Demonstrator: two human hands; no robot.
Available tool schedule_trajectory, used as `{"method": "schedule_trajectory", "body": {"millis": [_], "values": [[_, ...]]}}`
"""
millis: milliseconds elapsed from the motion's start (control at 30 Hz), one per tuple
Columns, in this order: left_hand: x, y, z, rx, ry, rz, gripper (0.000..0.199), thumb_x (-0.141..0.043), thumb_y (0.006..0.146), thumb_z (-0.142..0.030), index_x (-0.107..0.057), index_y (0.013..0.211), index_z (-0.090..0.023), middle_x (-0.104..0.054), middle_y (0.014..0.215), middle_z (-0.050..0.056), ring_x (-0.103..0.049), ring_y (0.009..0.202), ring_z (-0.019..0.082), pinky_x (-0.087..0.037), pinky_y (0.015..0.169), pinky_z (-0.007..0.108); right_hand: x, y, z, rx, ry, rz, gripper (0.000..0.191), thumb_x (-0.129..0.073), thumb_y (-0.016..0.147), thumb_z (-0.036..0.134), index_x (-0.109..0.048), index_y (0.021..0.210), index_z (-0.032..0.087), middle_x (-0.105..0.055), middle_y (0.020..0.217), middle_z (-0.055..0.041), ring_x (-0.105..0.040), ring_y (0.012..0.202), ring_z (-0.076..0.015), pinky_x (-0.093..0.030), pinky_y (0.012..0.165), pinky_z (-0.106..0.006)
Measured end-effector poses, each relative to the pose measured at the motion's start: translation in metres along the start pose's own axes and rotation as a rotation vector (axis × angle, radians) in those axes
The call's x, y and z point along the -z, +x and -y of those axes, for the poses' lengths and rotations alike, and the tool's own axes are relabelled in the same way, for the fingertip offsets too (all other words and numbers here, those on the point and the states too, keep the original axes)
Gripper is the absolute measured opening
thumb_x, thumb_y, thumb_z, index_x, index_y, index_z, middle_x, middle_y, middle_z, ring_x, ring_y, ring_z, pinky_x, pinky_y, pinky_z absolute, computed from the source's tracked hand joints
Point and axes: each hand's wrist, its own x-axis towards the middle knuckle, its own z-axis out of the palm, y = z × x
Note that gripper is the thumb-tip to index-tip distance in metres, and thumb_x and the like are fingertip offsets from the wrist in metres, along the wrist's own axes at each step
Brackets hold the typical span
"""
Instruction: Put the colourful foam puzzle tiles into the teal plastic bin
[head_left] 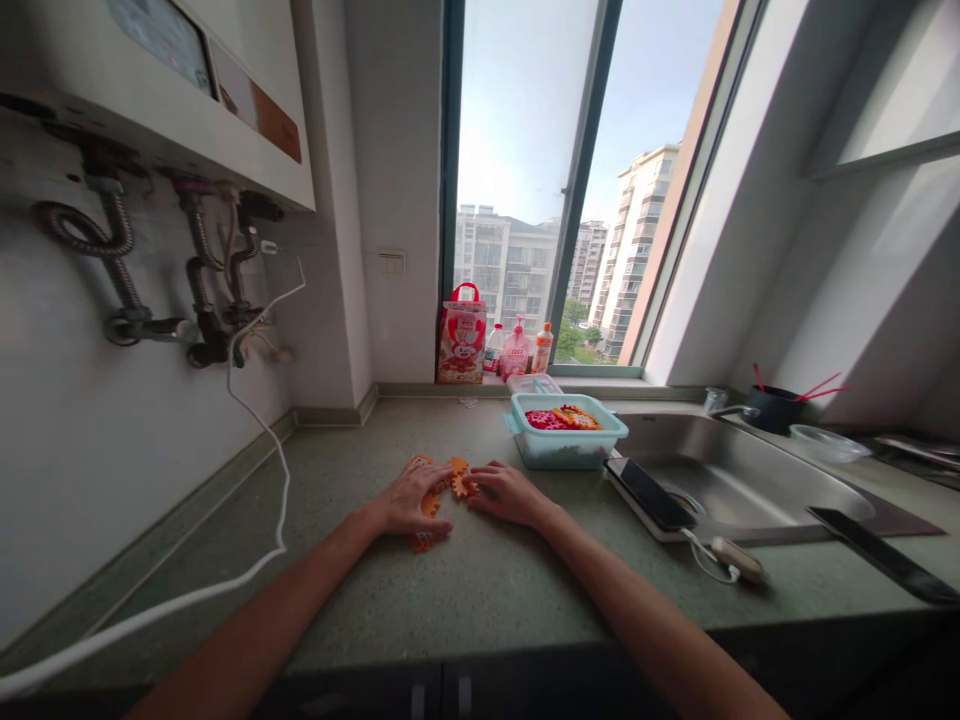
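My orange gear pieces (465, 488) lie on the surface (480, 600) just left of the pale teal tub (562, 455) and a little nearer to me than it is, some loose and some overlapping in a small cluster. The fingers of my left hand (405, 500) reach over the cluster, spread, with the thumb set well apart on the near side; they cover part of the pieces, and I see no firm grip. The fingers of my right hand (514, 495), between the cluster and the tub, curl loosely with their tips at the edge of one gear; I cannot tell whether they pinch it or only touch it. Inside the tub sit red gears (544, 420) and more orange ones (577, 415) of the same toothed kind. I judge these pieces to be thin plastic, very light and stiff, smooth enough to skid on the surface if pushed, and unlikely to break in ordinary handling. Lying flat, they offer little to get under, so I would take one by opposite teeth at the rim, thumb against forefinger, and squeeze lightly.
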Motion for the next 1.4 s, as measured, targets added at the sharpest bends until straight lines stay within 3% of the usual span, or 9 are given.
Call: {"method": "schedule_trajectory", "body": {"millis": [200, 367, 533, 767, 933, 1100, 1233, 1400], "values": [[0.000, 0.002, 0.001, 0.008, -0.031, -0.003, 0.106, -0.083, 0.073, -0.069, -0.042, 0.161, -0.026, -0.049, 0.162, 0.014, -0.042, 0.151, 0.038, -0.018, 0.130, 0.057, -0.006, 0.004, -0.006, -0.138, 0.111, -0.028, 0.026, -0.084, 0.082, 0.032, -0.076, 0.105, 0.023, -0.075, 0.100, -0.0050, -0.069, 0.092, -0.0207, -0.052, 0.086, -0.031], [0.003, 0.001, -0.002, -0.008, -0.083, 0.004, 0.111, -0.088, 0.066, -0.065, -0.044, 0.160, -0.026, -0.051, 0.161, 0.013, -0.044, 0.150, 0.038, -0.016, 0.131, 0.056, -0.009, 0.008, 0.000, -0.142, 0.124, -0.029, 0.021, -0.083, 0.079, 0.027, -0.073, 0.097, 0.022, -0.072, 0.095, -0.0031, -0.066, 0.089, -0.0188, -0.051, 0.085, -0.029], [0.005, 0.000, -0.006, 0.013, -0.100, -0.005, 0.108, -0.089, 0.066, -0.064, -0.048, 0.159, -0.026, -0.054, 0.158, 0.012, -0.048, 0.147, 0.038, -0.019, 0.130, 0.056, -0.002, 0.004, 0.002, -0.133, 0.150, 0.024, 0.030, -0.084, 0.072, 0.021, -0.073, 0.100, 0.021, -0.071, 0.094, -0.0021, -0.064, 0.076, -0.0155, -0.052, 0.077, -0.027], [0.005, -0.004, -0.004, -0.091, -0.132, 0.000, 0.101, -0.086, 0.068, -0.070, -0.054, 0.155, -0.028, -0.051, 0.160, 0.012, -0.043, 0.150, 0.038, -0.024, 0.129, 0.053, 0.004, 0.006, -0.007, -0.195, 0.185, -0.288, 0.028, -0.075, 0.082, 0.023, -0.070, 0.110, 0.022, -0.071, 0.105, -0.0053, -0.067, 0.096, -0.0214, -0.052, 0.091, -0.034], [0.007, -0.005, -0.007, -0.113, -0.205, -0.122, 0.092, -0.090, 0.062, -0.069, -0.066, 0.140, -0.026, -0.052, 0.158, 0.012, -0.046, 0.147, 0.037, -0.033, 0.125, 0.049, -0.006, 0.009, -0.008, -0.183, 0.151, -0.149, 0.029, -0.073, 0.084, 0.021, -0.071, 0.114, 0.024, -0.070, 0.110, -0.0065, -0.067, 0.104, -0.0234, -0.052, 0.095, -0.036], [0.013, -0.001, 0.003, 0.025, -0.192, -0.388, 0.043, -0.058, 0.097, -0.060, -0.076, 0.113, -0.024, -0.072, 0.129, 0.010, -0.061, 0.126, 0.029, -0.044, 0.115, 0.045, -0.012, 0.008, -0.006, -0.137, 0.148, 0.002, 0.032, -0.079, 0.083, 0.027, -0.071, 0.114, 0.024, -0.073, 0.109, -0.0057, -0.066, 0.106, -0.0254, -0.051, 0.098, -0.038], [0.017, 0.003, 0.024, 0.156, -0.119, -0.447, 0.040, -0.052, 0.100, -0.054, -0.078, 0.103, -0.025, -0.077, 0.115, 0.009, -0.065, 0.115, 0.029, -0.048, 0.108, 0.047, -0.014, 0.012, 0.000, -0.160, 0.150, 0.005, 0.030, -0.082, 0.082, 0.031, -0.071, 0.109, 0.025, -0.075, 0.106, -0.0052, -0.068, 0.100, -0.0236, -0.052, 0.092, -0.034], [0.015, 0.005, 0.037, 0.223, -0.139, -0.398, 0.052, -0.046, 0.099, -0.061, -0.080, 0.108, -0.023, -0.077, 0.116, 0.010, -0.066, 0.115, 0.030, -0.049, 0.108, 0.046, -0.011, 0.016, 0.006, -0.131, 0.065, -0.002, 0.031, -0.086, 0.076, 0.028, -0.071, 0.104, 0.025, -0.075, 0.101, -0.0042, -0.068, 0.096, -0.0228, -0.053, 0.088, -0.032]]}}
